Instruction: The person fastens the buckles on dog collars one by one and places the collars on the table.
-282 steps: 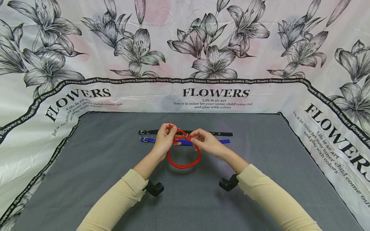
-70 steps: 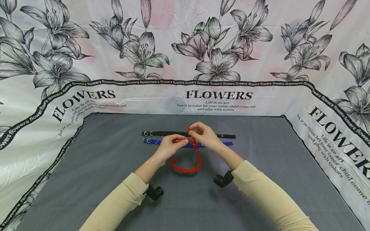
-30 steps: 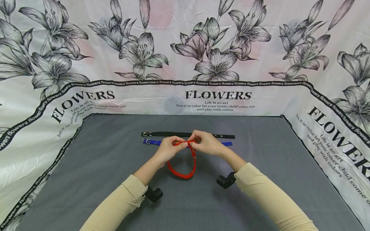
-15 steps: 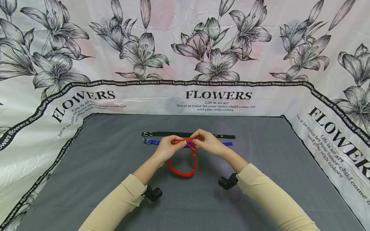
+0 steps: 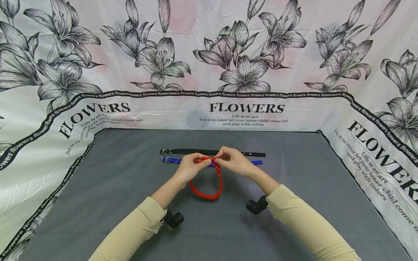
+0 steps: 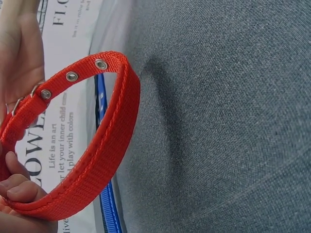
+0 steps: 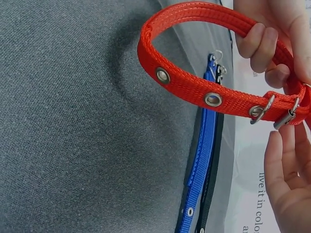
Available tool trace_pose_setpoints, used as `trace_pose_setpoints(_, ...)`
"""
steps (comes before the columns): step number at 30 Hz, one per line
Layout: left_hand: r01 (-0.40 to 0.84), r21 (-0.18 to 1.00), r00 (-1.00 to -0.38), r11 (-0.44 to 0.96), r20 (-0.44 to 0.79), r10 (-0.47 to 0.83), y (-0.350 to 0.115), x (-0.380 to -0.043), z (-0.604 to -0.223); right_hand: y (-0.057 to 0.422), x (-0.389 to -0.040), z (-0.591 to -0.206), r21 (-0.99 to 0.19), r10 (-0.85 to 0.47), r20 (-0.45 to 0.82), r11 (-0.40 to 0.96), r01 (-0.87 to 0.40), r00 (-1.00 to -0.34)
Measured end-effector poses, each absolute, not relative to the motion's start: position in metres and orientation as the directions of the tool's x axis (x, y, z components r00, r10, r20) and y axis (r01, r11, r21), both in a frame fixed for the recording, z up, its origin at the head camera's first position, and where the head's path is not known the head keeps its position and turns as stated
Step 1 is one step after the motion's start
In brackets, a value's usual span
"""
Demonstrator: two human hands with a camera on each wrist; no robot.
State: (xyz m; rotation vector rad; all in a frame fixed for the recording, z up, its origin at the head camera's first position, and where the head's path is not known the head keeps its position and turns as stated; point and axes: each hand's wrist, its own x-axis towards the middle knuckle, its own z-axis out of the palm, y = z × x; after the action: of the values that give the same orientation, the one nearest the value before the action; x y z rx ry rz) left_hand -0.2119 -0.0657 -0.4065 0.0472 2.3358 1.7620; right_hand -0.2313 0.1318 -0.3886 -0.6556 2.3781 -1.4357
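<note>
A red dog collar (image 5: 209,197), bent into a loop, hangs in the air between my hands. Its metal eyelets and buckle (image 7: 286,116) show in the right wrist view. My left hand (image 5: 190,168) pinches the strap left of the buckle, its fingers curled round the band (image 6: 121,111) in the left wrist view. Close beside it, my right hand (image 5: 234,162) pinches the collar's upper end with thumb and index finger. The other right-hand fingers (image 7: 274,160) are spread beneath the buckle. Fingertips hide part of the strap end.
Behind the hands, a blue collar (image 5: 256,162) and a black collar (image 5: 189,150) lie flat and parallel on the grey cloth (image 5: 209,232). A white flower-printed sheet (image 5: 169,110) rises at the back and sides.
Earlier, my right hand pulled the red strap end upward; since then it has come down beside my left hand. The loop hangs slightly lower. In the last half second, both hands barely move.
</note>
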Motion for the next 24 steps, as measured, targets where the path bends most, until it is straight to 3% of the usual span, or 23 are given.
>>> trace_pose_setpoints(16, -0.083, 0.961, -0.974, 0.265, -0.134, 0.18, -0.066, -0.212, -0.412, 0.126, -0.226, -0.395, -0.754, -0.512, 0.179, 0.477, -0.452, -0.84)
trace_pose_setpoints(24, -0.105, 0.968, -0.981, 0.23, -0.138, 0.136, -0.072, -0.213, -0.41, 0.126, -0.22, -0.396, -0.784, -0.515, 0.111, 0.481, -0.393, -0.85)
